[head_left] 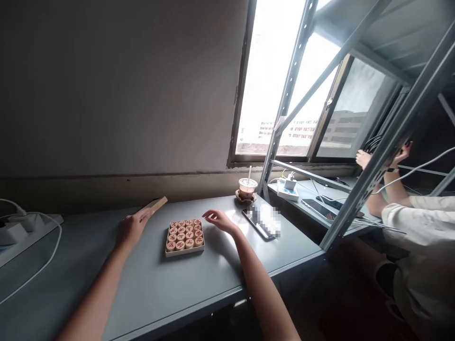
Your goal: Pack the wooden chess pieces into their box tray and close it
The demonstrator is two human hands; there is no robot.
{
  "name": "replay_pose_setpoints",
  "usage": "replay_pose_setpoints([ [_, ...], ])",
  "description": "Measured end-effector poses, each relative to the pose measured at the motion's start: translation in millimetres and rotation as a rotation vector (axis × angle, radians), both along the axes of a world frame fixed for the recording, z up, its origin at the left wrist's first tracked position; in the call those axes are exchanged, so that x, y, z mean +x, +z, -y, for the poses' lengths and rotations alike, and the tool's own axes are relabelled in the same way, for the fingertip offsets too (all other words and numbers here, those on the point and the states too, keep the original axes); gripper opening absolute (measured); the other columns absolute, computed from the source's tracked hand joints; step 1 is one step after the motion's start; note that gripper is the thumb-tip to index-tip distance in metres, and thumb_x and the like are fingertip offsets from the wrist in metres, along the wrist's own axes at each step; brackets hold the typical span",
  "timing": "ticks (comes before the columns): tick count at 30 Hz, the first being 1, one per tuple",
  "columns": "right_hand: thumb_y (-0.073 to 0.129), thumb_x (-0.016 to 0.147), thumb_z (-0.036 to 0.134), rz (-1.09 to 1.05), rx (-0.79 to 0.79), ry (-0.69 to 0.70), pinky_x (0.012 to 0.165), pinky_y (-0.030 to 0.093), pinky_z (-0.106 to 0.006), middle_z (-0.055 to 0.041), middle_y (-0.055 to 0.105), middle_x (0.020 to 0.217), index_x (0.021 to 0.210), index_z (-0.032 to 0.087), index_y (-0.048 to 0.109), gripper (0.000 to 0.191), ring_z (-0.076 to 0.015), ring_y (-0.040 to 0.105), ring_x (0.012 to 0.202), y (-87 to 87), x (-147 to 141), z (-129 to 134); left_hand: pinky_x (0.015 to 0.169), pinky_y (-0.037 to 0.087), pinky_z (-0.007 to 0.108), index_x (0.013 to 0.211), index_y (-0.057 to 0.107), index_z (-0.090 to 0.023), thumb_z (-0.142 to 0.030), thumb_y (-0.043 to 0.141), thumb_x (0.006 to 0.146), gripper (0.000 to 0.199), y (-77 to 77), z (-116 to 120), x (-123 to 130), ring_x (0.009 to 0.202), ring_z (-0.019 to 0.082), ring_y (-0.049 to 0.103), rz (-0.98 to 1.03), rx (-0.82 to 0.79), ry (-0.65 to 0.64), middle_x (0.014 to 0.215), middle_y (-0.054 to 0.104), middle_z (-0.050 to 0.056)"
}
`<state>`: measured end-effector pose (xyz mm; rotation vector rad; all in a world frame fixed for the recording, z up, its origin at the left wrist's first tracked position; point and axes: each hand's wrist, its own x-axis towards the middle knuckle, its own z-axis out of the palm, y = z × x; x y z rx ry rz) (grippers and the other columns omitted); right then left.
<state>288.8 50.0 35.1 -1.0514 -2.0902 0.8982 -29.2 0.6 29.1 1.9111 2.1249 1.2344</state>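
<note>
A smooth blue-grey tabletop (149, 296), glossy where daylight strikes it, runs along a plain grey wall (124, 94) beside a dark-framed window (280, 104). A perforated metal rack (292, 71) stands at its right end; beyond it, a person in a white sleeve (401, 220) holds dark cables (373, 143).

Round, pale xiangqi pieces (181, 235) with red characters fill a shallow, square box (185, 254) between the two hands, four by four. The left hand (132, 229) has a narrow grip on a flat, tan-edged box lid (156, 207), held tilted. The right hand (221, 221), its grip loose and holding nothing, hovers just beside the box, near a clear plastic cup (248, 189) with a straw.
</note>
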Motion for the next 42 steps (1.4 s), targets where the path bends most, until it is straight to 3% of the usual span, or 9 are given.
replay_pose_setpoints([
  [4, 0.057, 0.081, 0.039, -0.257, -0.053, 0.113, 0.077, 0.043, -0.028, -0.0052, 0.058, 0.112, 0.116, 0.024, 0.054, 0.038, -0.0157, 0.055, 0.091, 9.1, -8, 8, 0.067, 0.047, 0.023, 0.095, 0.06, -0.017, -0.057, 0.057, 0.074, 0.045, 43.2, 22, 68, 0.083, 0.02, 0.061, 0.704, 0.342, -0.239, 0.087, 0.066, 0.006],
  [7, 0.043, 0.088, 0.048, -0.543, -0.166, 0.21, 0.067, 0.042, -0.024, -0.0032, 0.057, 0.105, 0.12, 0.026, 0.048, 0.04, -0.0122, 0.053, 0.083, 17.9, -11, 14, 0.063, 0.049, 0.022, 0.099, 0.058, -0.017, -0.053, 0.062, 0.072, 0.046, 59.7, 44, 114, 0.081, 0.019, 0.063, 1.085, 0.173, -0.453, 0.09, 0.066, 0.005],
  [11, 0.046, 0.086, 0.051, -0.614, -0.307, 0.201, 0.044, 0.029, -0.02, 0.0017, 0.05, 0.071, 0.103, 0.018, 0.056, 0.038, -0.0068, 0.039, 0.051, 26.3, -4, 19, 0.069, 0.054, 0.025, 0.125, 0.047, -0.022, -0.037, 0.067, 0.072, 0.058, 62.0, 60, 133, 0.084, 0.019, 0.065, 1.277, 0.025, -0.446, 0.102, 0.066, 0.006],
  [17, 0.048, 0.086, 0.051, -0.284, -0.474, 0.43, 0.04, 0.025, -0.02, 0.0014, 0.06, 0.081, 0.138, 0.028, 0.029, 0.06, -0.0059, 0.051, 0.043, 24.7, -3, 23, 0.088, 0.051, 0.032, 0.144, 0.02, -0.031, -0.027, 0.054, 0.084, 0.068, 46.3, 47, 112, 0.108, 0.022, 0.058, 1.144, -0.063, -0.194, 0.133, 0.049, 0.007],
  [23, 0.054, 0.085, 0.038, -0.061, -0.485, 0.464, 0.04, 0.028, -0.019, 0.0049, 0.06, 0.059, 0.143, 0.018, -0.017, 0.094, -0.0099, 0.053, 0.042, 16.3, -14, 31, 0.1, 0.042, 0.031, 0.138, 0.038, -0.017, -0.017, 0.051, 0.082, 0.057, 25.4, 52, 104, 0.121, 0.024, 0.048, 1.15, -0.104, -0.199, 0.139, 0.043, 0.008],
  [28, 0.048, 0.087, 0.04, -0.143, -0.298, 0.372, 0.048, 0.038, -0.023, 0.0042, 0.058, 0.061, 0.146, 0.021, 0.006, 0.076, -0.0101, 0.048, 0.047, 19.6, -15, 48, 0.099, 0.043, 0.035, 0.139, 0.036, -0.018, -0.023, 0.048, 0.085, 0.055, 3.8, 52, 106, 0.119, 0.025, 0.05, 1.139, -0.055, -0.302, 0.14, 0.041, 0.009],
  [33, 0.048, 0.087, 0.042, 0.061, 0.266, -0.076, 0.09, 0.04, -0.039, -0.0068, 0.059, 0.113, 0.135, 0.028, 0.038, 0.051, -0.0222, 0.051, 0.105, -3.9, -18, 54, 0.114, 0.015, 0.043, 0.137, 0.04, -0.02, -0.02, 0.036, 0.089, 0.048, -21.5, 37, 106, 0.139, 0.024, 0.015, 0.552, 0.065, -0.211, 0.149, 0.023, 0.006],
  [37, 0.042, 0.088, 0.047, 0.26, 0.294, -0.007, 0.105, 0.028, -0.042, -0.007, 0.035, 0.143, 0.136, 0.027, 0.038, 0.053, -0.0242, 0.026, 0.133, -32.4, -32, 54, 0.11, 0.001, 0.056, 0.124, 0.056, -0.021, -0.017, 0.035, 0.088, 0.042, -30.9, 30, 101, 0.14, 0.028, 0.007, 0.169, -0.053, -0.063, 0.147, 0.027, 0.006],
  [42, 0.035, 0.092, 0.046, 0.295, 0.387, -0.022, 0.106, 0.025, -0.044, -0.0072, 0.034, 0.144, 0.134, 0.025, 0.042, 0.048, -0.0245, 0.021, 0.136, -44.0, -45, 62, 0.11, -0.001, 0.056, 0.128, 0.051, -0.022, -0.032, 0.032, 0.091, 0.043, -40.0, 45, 93, 0.138, 0.028, 0.015, 0.224, -0.131, -0.007, 0.145, 0.032, 0.008],
])
